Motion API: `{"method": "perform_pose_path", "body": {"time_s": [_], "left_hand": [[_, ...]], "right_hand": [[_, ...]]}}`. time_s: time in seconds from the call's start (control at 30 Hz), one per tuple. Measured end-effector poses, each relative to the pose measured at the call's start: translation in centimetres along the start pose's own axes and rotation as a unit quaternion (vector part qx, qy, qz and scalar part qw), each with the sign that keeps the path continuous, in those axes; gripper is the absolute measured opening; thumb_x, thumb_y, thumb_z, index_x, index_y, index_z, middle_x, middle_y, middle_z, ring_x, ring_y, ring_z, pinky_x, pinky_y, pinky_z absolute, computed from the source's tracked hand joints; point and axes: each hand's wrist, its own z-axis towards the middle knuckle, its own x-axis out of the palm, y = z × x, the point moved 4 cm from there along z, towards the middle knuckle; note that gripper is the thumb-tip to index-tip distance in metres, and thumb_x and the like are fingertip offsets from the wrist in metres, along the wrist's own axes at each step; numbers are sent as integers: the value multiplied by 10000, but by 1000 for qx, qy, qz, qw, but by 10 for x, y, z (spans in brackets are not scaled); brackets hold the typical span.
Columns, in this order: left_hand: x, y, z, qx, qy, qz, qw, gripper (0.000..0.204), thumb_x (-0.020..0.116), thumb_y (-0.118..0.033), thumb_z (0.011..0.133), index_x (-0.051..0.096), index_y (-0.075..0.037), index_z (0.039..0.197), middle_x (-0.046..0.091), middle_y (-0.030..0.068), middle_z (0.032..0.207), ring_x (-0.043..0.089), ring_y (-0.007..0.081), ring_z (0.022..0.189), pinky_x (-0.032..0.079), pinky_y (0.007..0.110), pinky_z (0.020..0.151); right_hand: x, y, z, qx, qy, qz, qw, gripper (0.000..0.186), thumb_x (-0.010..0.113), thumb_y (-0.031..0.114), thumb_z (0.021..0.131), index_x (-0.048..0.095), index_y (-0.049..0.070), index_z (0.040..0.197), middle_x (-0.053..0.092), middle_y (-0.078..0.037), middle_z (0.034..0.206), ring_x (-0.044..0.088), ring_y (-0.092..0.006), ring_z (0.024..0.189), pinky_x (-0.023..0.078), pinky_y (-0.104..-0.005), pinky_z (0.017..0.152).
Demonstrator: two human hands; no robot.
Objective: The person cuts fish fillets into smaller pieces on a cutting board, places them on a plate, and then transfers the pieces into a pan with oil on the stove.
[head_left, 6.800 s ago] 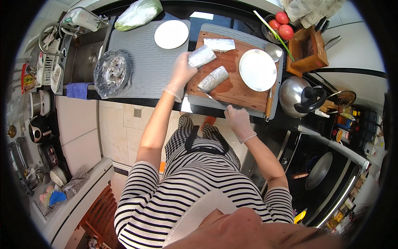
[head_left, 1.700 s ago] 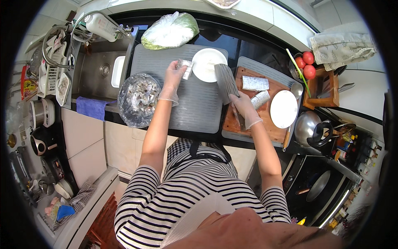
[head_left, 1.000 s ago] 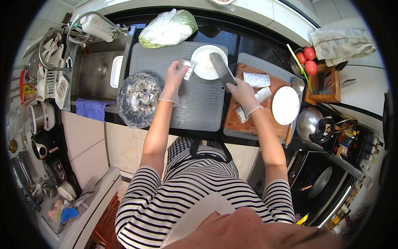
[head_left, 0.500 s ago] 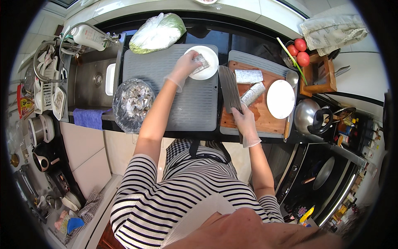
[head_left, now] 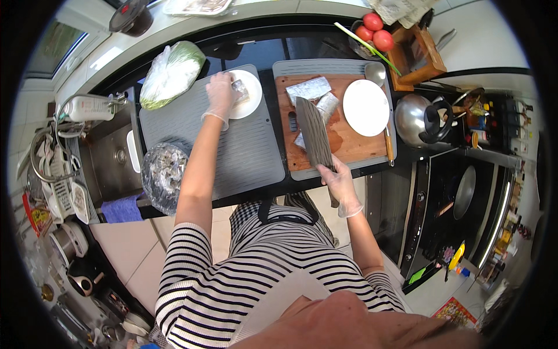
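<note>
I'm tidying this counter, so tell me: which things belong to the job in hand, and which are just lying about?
In the job: silvery fish piece at the left hand, left white plate, broad knife in the right hand, wooden board.

Apparently lying about: bagged green vegetable, tomatoes, kettle, blue cloth.

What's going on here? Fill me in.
A person in clear gloves is handling cut, silvery fish. The left hand is at a white plate, against one piece; whether it still grips it, I can't tell. The right hand holds a cleaver over the wooden board, where more pieces lie.
</note>
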Motion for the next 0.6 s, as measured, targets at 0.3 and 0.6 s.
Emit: {"method": "perform_pose_path", "body": {"time_s": [0.3, 0.6], "left_hand": [[-5, 0, -14, 46, 25, -58, 997, 248, 796, -168, 649, 628, -105, 820, 654, 76, 909, 598, 281, 925, 462, 419, 789], [-19, 10, -27, 39, -38, -87, 995, 293, 766, -104, 662, 635, -99, 925, 630, 91, 943, 589, 296, 941, 461, 421, 816]], "right_hand": [[-56, 0, -8, -187, -195, -234, 934, 517, 582, 33, 897, 471, 86, 1399, 600, -146, 1120, 598, -284, 990, 457, -363, 904], [-94, -15, 79, -200, -339, -487, 779, 556, 657, 93, 830, 521, 170, 1364, 562, -141, 939, 581, -332, 826, 458, -439, 755]]}}
